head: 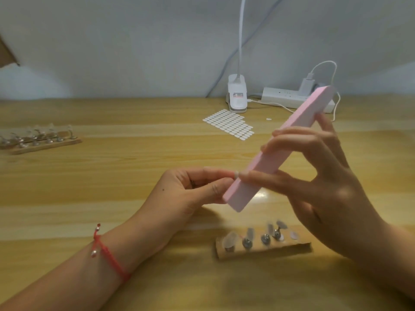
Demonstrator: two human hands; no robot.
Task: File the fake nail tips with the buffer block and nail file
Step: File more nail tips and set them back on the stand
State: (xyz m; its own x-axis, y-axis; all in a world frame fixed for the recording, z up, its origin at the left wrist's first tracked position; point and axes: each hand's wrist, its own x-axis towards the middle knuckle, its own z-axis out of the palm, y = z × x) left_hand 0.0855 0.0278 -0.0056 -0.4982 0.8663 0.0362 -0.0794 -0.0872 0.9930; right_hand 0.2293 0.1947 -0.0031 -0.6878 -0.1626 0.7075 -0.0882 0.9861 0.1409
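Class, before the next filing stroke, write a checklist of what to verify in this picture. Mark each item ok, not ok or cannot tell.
1. The left hand pinches the nail tip between its fingertips: ok.
2. The right hand grips the pink buffer block around its middle: ok.
3. The nail tip sits at the buffer block's long edge: ok. Whether it is in firm contact: cannot tell, blurred.
4. The wooden stand with the other tips lies below the hands, apart from the buffer block: ok.
5. A nail file in view and ready: not ok, none visible.
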